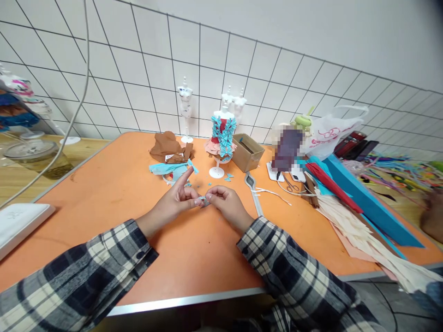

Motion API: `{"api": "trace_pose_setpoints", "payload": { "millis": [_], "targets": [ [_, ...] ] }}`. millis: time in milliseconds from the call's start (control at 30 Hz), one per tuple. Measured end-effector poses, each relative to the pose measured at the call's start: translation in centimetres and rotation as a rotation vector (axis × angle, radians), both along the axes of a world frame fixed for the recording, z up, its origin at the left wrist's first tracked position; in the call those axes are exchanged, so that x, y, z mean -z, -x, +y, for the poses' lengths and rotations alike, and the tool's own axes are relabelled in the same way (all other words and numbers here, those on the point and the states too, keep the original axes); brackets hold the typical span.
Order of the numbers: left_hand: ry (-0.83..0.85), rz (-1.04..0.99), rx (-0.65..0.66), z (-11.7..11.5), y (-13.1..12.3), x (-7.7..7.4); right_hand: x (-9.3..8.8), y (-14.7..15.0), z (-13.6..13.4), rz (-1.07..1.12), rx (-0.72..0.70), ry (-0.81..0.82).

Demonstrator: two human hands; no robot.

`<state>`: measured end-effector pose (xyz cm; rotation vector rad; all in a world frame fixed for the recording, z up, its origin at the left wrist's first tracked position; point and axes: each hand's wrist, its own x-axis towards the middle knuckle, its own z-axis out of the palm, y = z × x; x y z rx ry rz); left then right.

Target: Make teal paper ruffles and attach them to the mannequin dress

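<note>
Between my two hands is a small light-blue paper piece, held above the orange table. My left hand pinches its left end between thumb and a bent finger, with the index finger pointing up. At the other end, my right hand grips it with thumb and curled fingers. Beyond them stands a small white mannequin dressed in a red top, blue paper bows and a pink ruffled skirt. Small blue paper bows lie by its base. To the left are blue crepe paper strips.
Brown crepe paper and a cardboard box flank the mannequin. Scissors, a grey strap-like tool and rolled crepe paper lie to the right. A white device sits at left. Another person's hand shows at far right.
</note>
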<state>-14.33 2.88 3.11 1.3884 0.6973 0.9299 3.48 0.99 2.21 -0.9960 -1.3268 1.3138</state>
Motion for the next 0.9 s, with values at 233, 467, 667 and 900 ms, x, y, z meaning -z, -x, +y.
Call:
{"api": "trace_pose_setpoints", "payload": {
  "millis": [233,467,667,900],
  "targets": [
    [0.052,-0.036,0.072,-0.3,0.1,-0.2,0.5,-0.8,0.1,0.132,-0.011,0.138],
    [-0.019,0.009,0.047,0.1,0.1,0.5,0.2,-0.6,-0.5,-0.049,-0.143,0.110],
    [-0.035,0.051,0.079,0.0,0.2,0.5,0.5,-0.6,-0.3,-0.130,-0.130,0.144],
    [0.033,-0.011,0.102,0.3,0.5,0.6,0.2,-1.3,0.1,-0.112,-0.127,0.177]
  ]
}}
